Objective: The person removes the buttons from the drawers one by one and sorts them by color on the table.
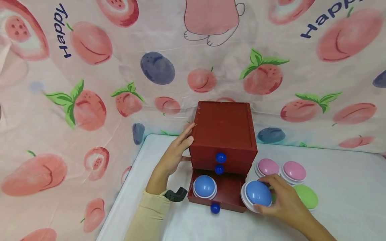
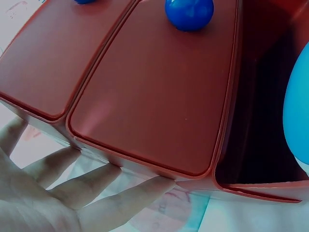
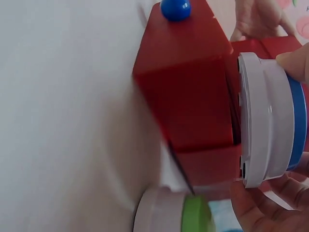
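Observation:
A dark red drawer box (image 1: 223, 127) stands against the cloth backdrop, its bottom drawer (image 1: 229, 189) pulled out. Along the box's left side my left hand (image 1: 172, 153) rests with its fingers extended, touching the wall (image 2: 111, 159). My right hand (image 1: 283, 202) holds a blue-domed push button (image 1: 258, 193) with a white base between thumb and fingers. That button is tilted, over the drawer's right edge; its base (image 3: 256, 121) faces the drawer in the right wrist view. Another blue push button (image 1: 205, 186) sits in the drawer's left part.
Two pink push buttons (image 1: 293, 170) stand on the white table right of the box. A green push button (image 1: 306, 196) lies beyond my right hand, with more green partly hidden behind the fingers. Blue round knobs (image 1: 215, 208) stick out from the drawer fronts.

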### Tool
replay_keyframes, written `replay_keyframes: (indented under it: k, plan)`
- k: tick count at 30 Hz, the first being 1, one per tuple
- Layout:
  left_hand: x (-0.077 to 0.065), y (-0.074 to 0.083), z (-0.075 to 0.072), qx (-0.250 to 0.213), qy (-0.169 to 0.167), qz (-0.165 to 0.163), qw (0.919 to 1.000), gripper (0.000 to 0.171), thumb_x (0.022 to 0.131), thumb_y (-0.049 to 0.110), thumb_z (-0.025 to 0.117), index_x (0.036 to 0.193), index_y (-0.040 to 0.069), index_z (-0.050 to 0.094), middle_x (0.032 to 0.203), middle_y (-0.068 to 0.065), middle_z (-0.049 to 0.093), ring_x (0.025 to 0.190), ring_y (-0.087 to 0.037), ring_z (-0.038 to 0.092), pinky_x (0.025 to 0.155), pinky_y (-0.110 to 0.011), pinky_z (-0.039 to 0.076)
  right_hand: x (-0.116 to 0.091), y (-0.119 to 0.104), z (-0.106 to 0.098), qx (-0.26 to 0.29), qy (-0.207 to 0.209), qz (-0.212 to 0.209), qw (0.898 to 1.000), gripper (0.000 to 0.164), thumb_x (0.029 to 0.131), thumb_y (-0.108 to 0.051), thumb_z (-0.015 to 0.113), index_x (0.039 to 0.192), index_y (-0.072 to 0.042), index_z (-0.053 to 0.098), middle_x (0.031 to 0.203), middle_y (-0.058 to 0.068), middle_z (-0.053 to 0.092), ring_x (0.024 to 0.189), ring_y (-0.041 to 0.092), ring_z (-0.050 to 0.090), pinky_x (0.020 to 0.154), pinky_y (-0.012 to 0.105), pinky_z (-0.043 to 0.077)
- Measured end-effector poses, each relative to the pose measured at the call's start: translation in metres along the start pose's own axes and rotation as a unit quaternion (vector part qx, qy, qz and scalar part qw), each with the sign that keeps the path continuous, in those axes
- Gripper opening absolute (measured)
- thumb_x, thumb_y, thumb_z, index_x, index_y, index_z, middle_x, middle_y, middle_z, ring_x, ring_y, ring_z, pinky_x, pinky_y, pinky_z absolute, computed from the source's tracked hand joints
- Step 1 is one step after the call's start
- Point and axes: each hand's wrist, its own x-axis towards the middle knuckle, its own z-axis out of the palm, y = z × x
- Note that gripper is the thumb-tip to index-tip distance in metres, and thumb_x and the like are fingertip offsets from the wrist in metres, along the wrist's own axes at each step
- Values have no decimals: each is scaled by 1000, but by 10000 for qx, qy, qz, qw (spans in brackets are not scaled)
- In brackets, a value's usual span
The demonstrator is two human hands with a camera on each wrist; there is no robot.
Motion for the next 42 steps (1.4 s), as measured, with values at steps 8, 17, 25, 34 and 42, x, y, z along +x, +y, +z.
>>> replay_keyframes:
  k: [8,17,25,34,42]
  plan:
    - [-1,-1,-2,76,3,34,10000,53,105,40,50,156,48,35,168,4,24,150,-34,35,93,-68,51,-21,15,-22,-349,-518,547,9966,73,59,-55,95,115,-22,62,110,-9,59,94,8,54,70,24,57]
    - [-1,-1,-5,106,14,16,9999,52,106,42,49,155,49,35,169,7,22,151,-35,32,94,-69,50,-42,29,-33,-482,-1183,967,9871,74,61,-64,90,117,-24,62,110,-9,57,91,1,49,69,22,54]
    - [-1,-3,-4,128,-22,-9,9999,53,105,43,50,155,49,34,169,6,23,151,-35,32,95,-69,50,-56,39,-31,-452,-2018,1300,9697,74,68,-64,86,121,-20,60,108,-7,55,91,1,52,69,20,55]
    - [1,-4,-3,117,-27,-1,9999,52,105,43,50,155,51,35,168,9,23,151,-34,33,94,-69,51,-61,49,-27,-454,-2713,1563,9486,77,72,-69,81,126,-19,57,112,-5,55,95,3,54,74,19,56]
    - [2,-4,-2,109,-32,2,9999,53,105,43,50,155,51,35,168,8,23,151,-35,33,94,-69,51,-66,51,-23,-543,-2788,1200,9513,82,71,-77,75,127,-19,57,116,-5,54,94,1,54,76,24,60]
